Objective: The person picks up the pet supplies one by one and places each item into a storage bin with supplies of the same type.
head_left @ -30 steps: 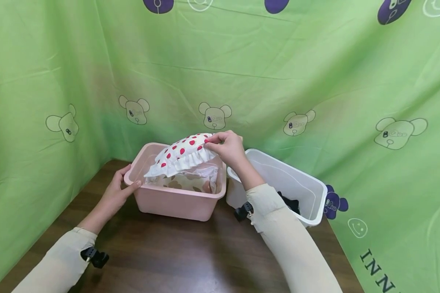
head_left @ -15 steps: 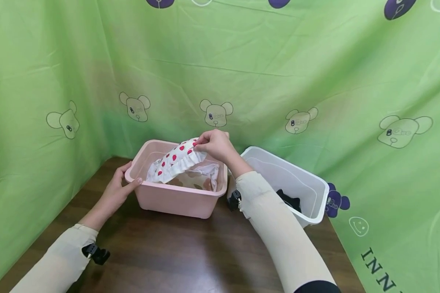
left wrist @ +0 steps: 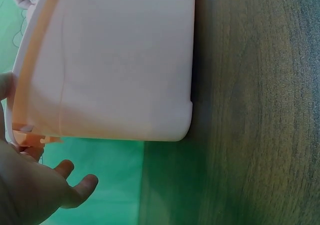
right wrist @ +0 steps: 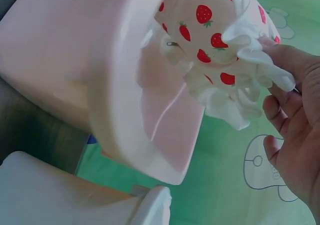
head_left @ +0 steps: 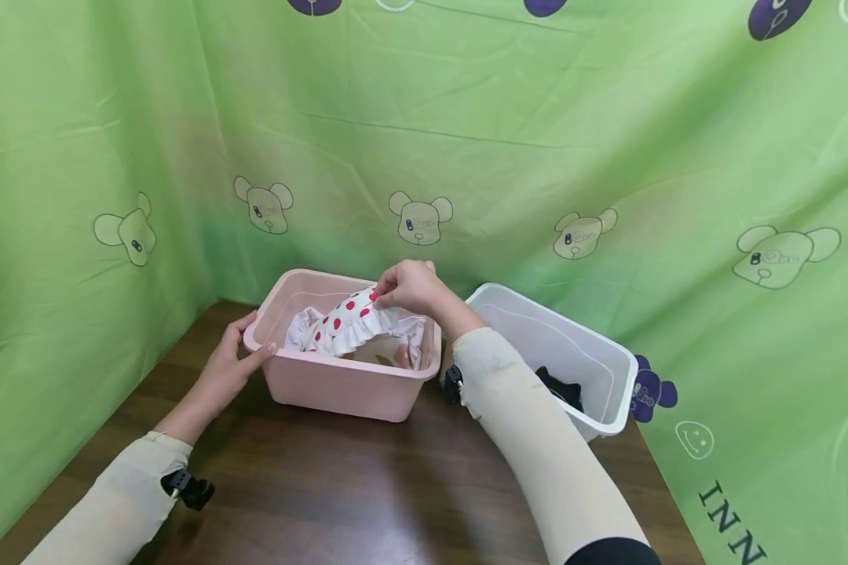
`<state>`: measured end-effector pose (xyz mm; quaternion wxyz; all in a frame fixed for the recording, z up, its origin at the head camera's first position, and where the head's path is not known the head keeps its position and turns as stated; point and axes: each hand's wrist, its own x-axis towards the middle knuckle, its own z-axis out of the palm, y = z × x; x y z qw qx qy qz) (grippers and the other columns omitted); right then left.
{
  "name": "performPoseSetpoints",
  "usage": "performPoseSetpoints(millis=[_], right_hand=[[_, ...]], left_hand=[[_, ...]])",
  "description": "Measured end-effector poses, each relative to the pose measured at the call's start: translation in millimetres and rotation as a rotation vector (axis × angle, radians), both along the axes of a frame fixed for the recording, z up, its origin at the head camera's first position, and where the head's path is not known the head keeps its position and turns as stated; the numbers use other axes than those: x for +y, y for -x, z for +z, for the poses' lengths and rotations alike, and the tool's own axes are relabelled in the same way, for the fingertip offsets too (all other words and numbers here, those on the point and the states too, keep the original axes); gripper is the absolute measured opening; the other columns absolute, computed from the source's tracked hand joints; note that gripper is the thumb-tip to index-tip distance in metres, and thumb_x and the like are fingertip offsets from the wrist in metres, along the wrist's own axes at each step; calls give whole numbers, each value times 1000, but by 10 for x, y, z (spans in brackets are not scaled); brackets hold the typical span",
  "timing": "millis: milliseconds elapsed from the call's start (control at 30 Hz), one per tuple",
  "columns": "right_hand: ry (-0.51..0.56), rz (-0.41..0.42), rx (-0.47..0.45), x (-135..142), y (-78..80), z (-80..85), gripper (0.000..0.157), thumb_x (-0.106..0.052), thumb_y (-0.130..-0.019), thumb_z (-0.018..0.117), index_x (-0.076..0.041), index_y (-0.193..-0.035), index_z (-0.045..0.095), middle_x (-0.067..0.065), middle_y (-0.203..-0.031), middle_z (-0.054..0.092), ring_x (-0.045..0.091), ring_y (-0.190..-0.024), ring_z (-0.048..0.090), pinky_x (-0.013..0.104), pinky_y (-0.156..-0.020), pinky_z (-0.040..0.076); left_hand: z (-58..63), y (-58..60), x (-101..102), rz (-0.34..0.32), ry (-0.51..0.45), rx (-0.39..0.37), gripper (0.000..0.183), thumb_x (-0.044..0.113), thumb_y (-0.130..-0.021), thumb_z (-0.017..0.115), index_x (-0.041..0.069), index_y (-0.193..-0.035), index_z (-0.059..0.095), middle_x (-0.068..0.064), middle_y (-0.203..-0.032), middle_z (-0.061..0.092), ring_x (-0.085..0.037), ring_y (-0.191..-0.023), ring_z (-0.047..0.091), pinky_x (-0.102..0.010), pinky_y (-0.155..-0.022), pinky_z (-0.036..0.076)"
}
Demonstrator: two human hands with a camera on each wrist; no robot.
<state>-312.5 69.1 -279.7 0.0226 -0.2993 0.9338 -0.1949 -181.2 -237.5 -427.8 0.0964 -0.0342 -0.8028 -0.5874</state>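
My left hand [head_left: 228, 362] grips the left corner of a pink plastic storage bin [head_left: 339, 390], thumb on the near rim and fingers at the end wall. Over that bin, my right hand [head_left: 414, 289] pinches the ruffled edge of a white strawberry-print cloth [head_left: 346, 323]. The cloth hangs slanting down to the left, its lower end inside the bin. In the right wrist view the strawberry-print cloth [right wrist: 202, 30] bulges out, with a small metal tab near the rim. Beneath it in the bin lie white fabric [head_left: 411, 333] and a piece with brown patches, partly hidden.
A white plastic bin [head_left: 611, 369] stands right of the pink one, angled, with a black item [head_left: 560, 388] inside. Both rest on a dark wood table [head_left: 332, 486]. A green printed curtain [head_left: 495, 157] closes off the back and sides.
My right hand has moved left and then down, lowering the strawberry-print cloth deeper into the pink bin. My left hand keeps its hold on the rim.
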Motion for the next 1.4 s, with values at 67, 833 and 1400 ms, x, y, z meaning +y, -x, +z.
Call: performPoseSetpoints(millis=[67, 833, 1400], right_hand=[[-10, 13, -14, 13, -2, -23, 8, -28, -85, 84, -22, -90, 81, -12, -83, 77, 11, -90, 66, 43, -104, 24], [-64, 142, -89, 90, 40, -45, 18, -25, -87, 82, -22, -104, 80, -11, -94, 78, 8, -97, 68, 41, -110, 33], [-67, 107, -157, 242, 17, -78, 22, -25, -87, 80, -25, -109, 78, -8, -115, 75, 19, -123, 60, 46, -109, 42]], left_hand=[[-7, 0, 8, -4, -3, -1, 85, 32, -100, 67, 5, -163, 16, -24, -164, 28, -37, -148, 27, -60, -121, 18], [-12, 9, -15, 9, 5, -10, 85, 33, -100, 67, 6, -163, 17, -21, -166, 25, -36, -151, 24, -59, -123, 15], [31, 38, 46, -5, 14, -13, 83, 28, -101, 65, 7, -164, 15, -21, -166, 25, -37, -150, 25, -60, -122, 18]])
